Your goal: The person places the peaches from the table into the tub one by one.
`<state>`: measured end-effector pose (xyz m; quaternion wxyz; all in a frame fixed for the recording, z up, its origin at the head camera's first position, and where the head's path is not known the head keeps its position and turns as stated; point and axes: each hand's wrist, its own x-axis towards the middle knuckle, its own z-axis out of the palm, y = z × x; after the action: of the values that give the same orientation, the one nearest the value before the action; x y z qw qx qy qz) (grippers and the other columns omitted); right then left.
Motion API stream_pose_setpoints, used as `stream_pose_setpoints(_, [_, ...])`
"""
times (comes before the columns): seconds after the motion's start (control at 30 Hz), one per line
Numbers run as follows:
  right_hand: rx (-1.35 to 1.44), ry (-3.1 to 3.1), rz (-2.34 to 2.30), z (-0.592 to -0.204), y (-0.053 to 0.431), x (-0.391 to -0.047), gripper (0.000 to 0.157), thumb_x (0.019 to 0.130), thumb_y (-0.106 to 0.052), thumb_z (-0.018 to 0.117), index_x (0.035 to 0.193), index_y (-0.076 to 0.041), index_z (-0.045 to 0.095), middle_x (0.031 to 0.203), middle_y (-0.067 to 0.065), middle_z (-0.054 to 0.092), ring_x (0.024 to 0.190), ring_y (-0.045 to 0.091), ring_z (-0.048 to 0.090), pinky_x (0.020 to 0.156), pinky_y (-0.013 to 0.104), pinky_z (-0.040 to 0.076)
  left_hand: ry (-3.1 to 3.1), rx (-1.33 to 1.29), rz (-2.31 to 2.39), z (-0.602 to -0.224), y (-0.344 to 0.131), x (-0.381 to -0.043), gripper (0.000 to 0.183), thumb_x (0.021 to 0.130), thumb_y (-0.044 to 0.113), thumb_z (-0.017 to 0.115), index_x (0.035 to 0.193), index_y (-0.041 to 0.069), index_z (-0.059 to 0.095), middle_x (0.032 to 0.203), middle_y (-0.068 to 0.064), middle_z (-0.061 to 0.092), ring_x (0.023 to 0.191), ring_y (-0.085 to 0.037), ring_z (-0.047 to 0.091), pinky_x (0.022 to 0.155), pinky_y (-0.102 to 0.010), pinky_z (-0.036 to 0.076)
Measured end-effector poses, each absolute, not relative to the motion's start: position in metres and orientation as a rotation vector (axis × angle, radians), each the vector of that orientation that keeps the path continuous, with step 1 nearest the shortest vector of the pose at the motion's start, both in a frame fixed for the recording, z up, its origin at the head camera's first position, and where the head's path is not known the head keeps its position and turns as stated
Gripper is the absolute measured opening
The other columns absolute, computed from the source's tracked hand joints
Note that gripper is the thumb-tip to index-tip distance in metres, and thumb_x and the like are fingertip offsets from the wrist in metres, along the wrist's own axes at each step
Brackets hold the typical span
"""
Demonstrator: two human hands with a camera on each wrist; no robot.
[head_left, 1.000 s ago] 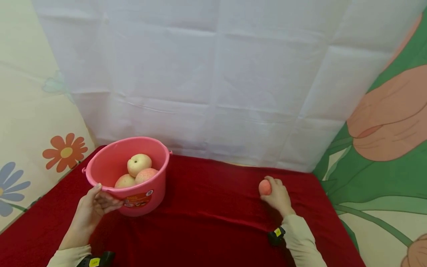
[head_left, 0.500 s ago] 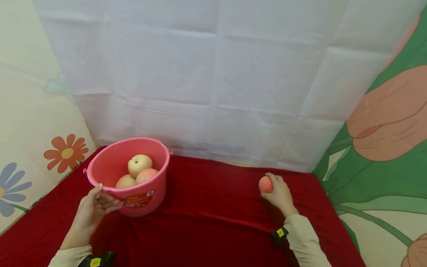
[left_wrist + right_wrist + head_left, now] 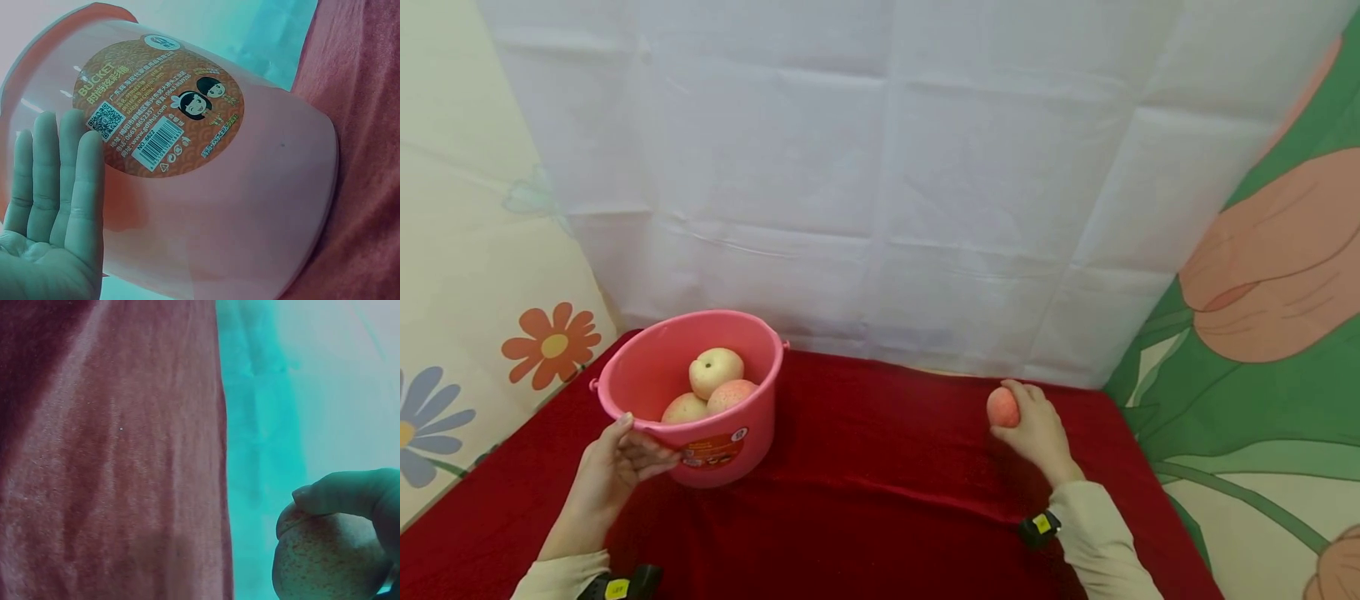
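Note:
At the left of the head view stands a pink bucket (image 3: 763,433). My left hand (image 3: 604,471) grips its near rim, thumb over the edge and fingers along the outer wall. The left wrist view shows those fingers (image 3: 87,187) beside the bucket's printed label (image 3: 156,106). Inside the bucket lie a pale peach (image 3: 716,372), a pinkish peach (image 3: 731,396) and another pale one (image 3: 685,408). Over on the right, my right hand (image 3: 1040,432) holds a small reddish peach (image 3: 1003,407) between thumb and fingers. Its speckled skin and crease show in the right wrist view.
Dark red velvet cloth (image 3: 865,442) covers the table, with a few wrinkles. A white creased sheet (image 3: 880,183) hangs behind the far edge. Flower-printed panels flank the table, the left one (image 3: 467,250) close to the bucket.
My right hand, with the peach in its grip, has shifted slightly away from me and to the right, seemingly rising. The left hand and bucket stay practically where they were.

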<state>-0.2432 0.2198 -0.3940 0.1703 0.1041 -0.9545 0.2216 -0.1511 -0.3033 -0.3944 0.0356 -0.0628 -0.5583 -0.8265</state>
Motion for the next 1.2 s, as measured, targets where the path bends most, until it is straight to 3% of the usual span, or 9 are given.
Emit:
stream_pose_setpoints(0.37, [0.313,-2.685,0.604,-0.383,0.220,-0.242,0.067,0.064,-0.013,0.078,0.123,-0.002,0.049,0.109,0.025,0.050,0.095,0.045,0.050,0.073,0.058,0.044,-1.683,-0.252,-2.565,-0.395,-0.303,-0.151,0.054,0.101,0.023,0.023,0.074,0.009,0.068,0.072,-0.005,0.069,0.071,-0.017,0.068,0.066,-0.032,0.055])
stream_pose_setpoints(0.77, [0.334,-2.656,0.567,-0.366,0.224,-0.244,0.068,0.064,-0.011,0.079,0.124,-0.001,0.048,0.116,0.025,0.049,0.103,0.044,0.048,0.077,0.059,0.042,-1.677,-0.217,-2.569,-0.394,-0.303,-0.151,0.054,0.101,0.023,0.024,0.074,0.009,0.068,0.071,-0.005,0.069,0.070,-0.017,0.068,0.066,-0.032,0.055])
stream_pose_setpoints(1.2, [0.351,-2.652,0.522,-0.344,0.228,-0.240,0.068,0.066,-0.013,0.078,0.125,0.000,0.047,0.115,0.026,0.048,0.101,0.045,0.048,0.075,0.060,0.042,-1.689,-0.205,-2.557,-0.393,-0.303,-0.151,0.053,0.101,0.023,0.024,0.073,0.009,0.068,0.070,-0.005,0.069,0.070,-0.017,0.068,0.066,-0.031,0.055])
